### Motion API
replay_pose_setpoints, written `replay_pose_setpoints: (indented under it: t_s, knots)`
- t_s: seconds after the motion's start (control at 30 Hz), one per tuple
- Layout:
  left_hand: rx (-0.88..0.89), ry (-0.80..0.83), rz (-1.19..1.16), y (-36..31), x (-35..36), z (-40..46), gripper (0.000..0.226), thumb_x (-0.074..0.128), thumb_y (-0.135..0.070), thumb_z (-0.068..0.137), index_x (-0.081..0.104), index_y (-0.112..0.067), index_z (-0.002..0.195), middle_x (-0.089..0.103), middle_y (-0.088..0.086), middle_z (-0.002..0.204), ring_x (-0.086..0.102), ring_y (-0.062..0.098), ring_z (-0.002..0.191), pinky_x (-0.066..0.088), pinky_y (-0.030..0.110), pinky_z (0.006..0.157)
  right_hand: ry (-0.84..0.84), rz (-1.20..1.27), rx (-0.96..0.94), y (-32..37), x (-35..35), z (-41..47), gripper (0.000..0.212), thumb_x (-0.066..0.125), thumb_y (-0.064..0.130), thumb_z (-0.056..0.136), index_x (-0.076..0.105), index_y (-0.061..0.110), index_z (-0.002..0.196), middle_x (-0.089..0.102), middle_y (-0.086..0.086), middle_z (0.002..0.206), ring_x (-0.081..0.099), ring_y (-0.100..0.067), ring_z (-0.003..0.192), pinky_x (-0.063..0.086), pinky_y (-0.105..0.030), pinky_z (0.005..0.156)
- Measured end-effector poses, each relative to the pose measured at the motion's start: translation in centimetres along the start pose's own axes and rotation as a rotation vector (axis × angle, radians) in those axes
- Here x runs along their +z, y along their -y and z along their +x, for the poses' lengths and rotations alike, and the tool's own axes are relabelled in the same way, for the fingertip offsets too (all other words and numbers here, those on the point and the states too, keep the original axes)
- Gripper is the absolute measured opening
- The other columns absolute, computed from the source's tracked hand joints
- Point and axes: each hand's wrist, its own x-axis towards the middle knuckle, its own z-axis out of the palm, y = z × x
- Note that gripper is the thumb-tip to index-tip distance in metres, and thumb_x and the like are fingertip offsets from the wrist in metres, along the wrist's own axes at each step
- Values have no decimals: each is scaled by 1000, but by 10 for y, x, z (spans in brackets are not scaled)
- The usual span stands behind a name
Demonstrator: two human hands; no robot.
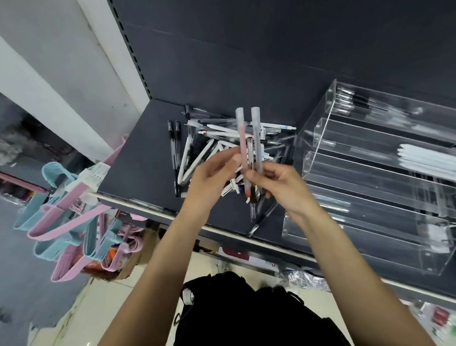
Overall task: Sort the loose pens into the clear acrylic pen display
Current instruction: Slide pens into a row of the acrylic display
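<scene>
Frosted pens (249, 145): small bunch, upright at frame centre, pinched by right hand (280, 189), left hand (211, 178) fingertips steadying them, likely grouping like kinds. Loose pens (215, 147): heap behind on dark shelf (132, 171). Acrylic display (378, 179): right, part-filled. Hangers (67, 219): lower left
</scene>
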Motion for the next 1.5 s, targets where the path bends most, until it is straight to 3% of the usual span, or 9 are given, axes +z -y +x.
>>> replay_pose_setpoints:
  t_s: [0.23, 0.37, 0.6, 0.77, 0.97, 1.17, 1.27, 1.33, 1.5]
  knots:
    - [-47, 80, -163, -9, 28, 8, 29, 65, -28, 84, 70, -21, 112, 71, -2, 103, 61, 23, 112, 48, 35, 100, 150, -163, -32, 10, -12, -10, 12, 67, 21, 86, 70, 10, 83, 62, -16, 71, 48, -15, 65, 35, -17, 54]
    - [-48, 54, -161, -11, 32, 4, 30, 65, -39, 77, 73, -21, 99, 73, -5, 86, 64, 19, 98, 42, 44, 105, 239, -206, -4, 13, -24, -16, 30, 67, 27, 85, 67, -3, 82, 59, -23, 74, 50, -20, 70, 40, -32, 71]
    - [-24, -313, -345, 1, 43, -3, 22, 60, -29, 91, 71, -25, 73, 67, -13, 75, 59, 7, 84, 43, 34, 97, 309, -203, 75, 9, -42, -26, 9, 63, 27, 88, 66, 18, 87, 67, 9, 73, 60, -4, 69, 45, -16, 62]
    - [47, -453, -457, 7, 35, -4, 17, 57, -23, 94, 68, -17, 83, 70, -12, 79, 61, 11, 95, 43, 31, 102, 91, -10, 37, -2, -54, -36, 7, 60, 12, 89, 66, 14, 93, 70, 2, 73, 64, -7, 66, 48, -17, 55]
    - [118, -625, -485, 8, 11, -5, 33, 49, -29, 99, 64, -21, 70, 52, -8, 62, 47, 5, 58, 40, 23, 64, -124, 190, -35, -9, -72, -44, 16, 57, 8, 89, 67, 17, 98, 66, 4, 71, 61, -8, 66, 45, -18, 58]
    - [30, -226, 23, 6, 31, -21, 27, 45, -27, 99, 70, -18, 92, 55, -2, 79, 52, 2, 67, 45, 18, 70, -69, 78, -131, 21, -86, -30, 7, 59, 11, 89, 65, 14, 88, 62, -1, 77, 55, -5, 65, 42, -22, 62]
    - [5, -36, 14, 5, 54, -26, 27, 47, -26, 98, 68, -14, 109, 67, 0, 96, 61, -2, 73, 48, 9, 70, 20, -155, -142, 37, -78, -12, 7, 58, 9, 89, 62, 11, 84, 69, -14, 86, 66, -13, 66, 43, -27, 55]
    - [-32, 5, -21, 6, 67, -28, 28, 49, -31, 95, 70, -15, 102, 70, 7, 95, 62, 4, 72, 51, 22, 75, 46, -327, -156, 45, -74, -2, 7, 59, 14, 89, 61, 12, 83, 70, -6, 73, 64, -20, 58, 41, -27, 50]
    - [-38, 53, -219, 4, 80, -30, 28, 45, -24, 98, 69, -9, 104, 73, -3, 93, 67, 3, 81, 50, 15, 71, 177, -608, -215, 55, -71, 12, 15, 61, 31, 89, 60, 16, 84, 64, 8, 71, 54, -2, 57, 41, -22, 60]
